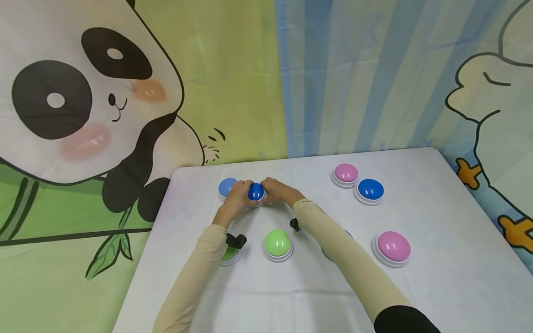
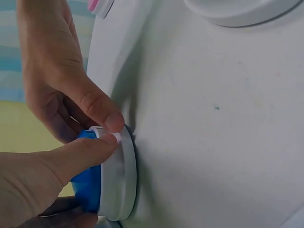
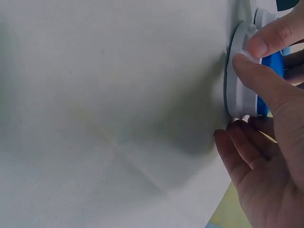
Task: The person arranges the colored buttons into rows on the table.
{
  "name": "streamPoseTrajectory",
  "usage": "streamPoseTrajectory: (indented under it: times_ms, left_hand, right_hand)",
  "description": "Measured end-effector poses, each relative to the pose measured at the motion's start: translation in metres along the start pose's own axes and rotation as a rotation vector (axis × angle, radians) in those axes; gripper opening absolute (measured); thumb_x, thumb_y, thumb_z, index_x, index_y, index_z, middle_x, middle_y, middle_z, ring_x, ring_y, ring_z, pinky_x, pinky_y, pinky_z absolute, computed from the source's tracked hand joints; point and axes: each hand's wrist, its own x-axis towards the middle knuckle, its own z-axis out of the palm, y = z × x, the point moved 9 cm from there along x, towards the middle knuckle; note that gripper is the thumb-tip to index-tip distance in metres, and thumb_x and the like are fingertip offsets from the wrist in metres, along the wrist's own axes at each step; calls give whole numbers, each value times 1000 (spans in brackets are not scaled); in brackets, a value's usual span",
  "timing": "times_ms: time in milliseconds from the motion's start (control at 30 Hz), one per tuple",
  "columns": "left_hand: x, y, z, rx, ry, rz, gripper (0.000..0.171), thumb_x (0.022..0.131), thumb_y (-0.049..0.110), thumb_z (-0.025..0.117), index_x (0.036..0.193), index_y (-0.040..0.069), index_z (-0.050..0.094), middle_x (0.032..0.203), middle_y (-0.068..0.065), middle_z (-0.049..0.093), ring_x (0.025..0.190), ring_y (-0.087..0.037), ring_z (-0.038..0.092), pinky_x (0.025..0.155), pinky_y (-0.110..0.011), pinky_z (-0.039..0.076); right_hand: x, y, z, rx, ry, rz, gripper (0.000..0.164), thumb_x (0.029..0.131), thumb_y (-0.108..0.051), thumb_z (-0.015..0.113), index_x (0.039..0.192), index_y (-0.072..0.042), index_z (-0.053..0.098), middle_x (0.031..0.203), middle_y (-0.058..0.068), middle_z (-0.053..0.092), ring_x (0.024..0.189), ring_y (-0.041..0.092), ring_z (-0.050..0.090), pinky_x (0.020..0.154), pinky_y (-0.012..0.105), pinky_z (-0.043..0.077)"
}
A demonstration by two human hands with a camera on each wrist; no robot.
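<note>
A dark blue dome push button [image 1: 256,191] on a white round base is between both hands near the back of the white table. My left hand [image 1: 238,196] grips it from the left; in the left wrist view its thumb [image 2: 90,154] presses the white base. From the other side my right hand [image 1: 280,190] holds it, thumb [image 3: 254,73] on the base and fingers curled at its side. The two thumbtips nearly meet on the base. Just left of it, a lighter blue button [image 1: 226,186] is partly covered by the left hand.
A green button [image 1: 277,243] stands between the forearms; another green button [image 1: 230,253] is partly behind the left wrist's black camera mount [image 1: 236,241]. The right sleeve mostly hides a blue button [image 1: 349,234]. Rightward are pink [image 1: 346,172], blue [image 1: 370,189] and pink [image 1: 393,246] buttons.
</note>
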Motion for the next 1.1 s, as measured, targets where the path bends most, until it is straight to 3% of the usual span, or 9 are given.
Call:
streamPoseTrajectory:
  times_ms: [333,767,1100]
  left_hand:
    - [0,4,3,26,32,74,73,76,31,83,135,3,49,127,-21,59,117,-37,51,102,-50,46]
    - [-17,15,-13,54,78,168,70,73,38,84,127,4,55,117,-18,65,108,-33,59,97,-46,48]
    - [-48,-8,-24,24,87,138,73,72,41,84,129,6,55,120,-16,63,108,-33,61,92,-48,52]
  right_hand:
    - [-6,2,1,36,51,37,61,83,-26,78,129,4,51,126,18,56,119,28,53,108,39,43]
    - [-21,-10,-8,93,50,-22,64,79,-29,80,127,5,53,122,17,58,114,26,55,104,38,46]
    - [-19,-41,7,76,56,-81,63,78,-30,81,125,4,55,118,15,59,108,23,56,99,34,49]
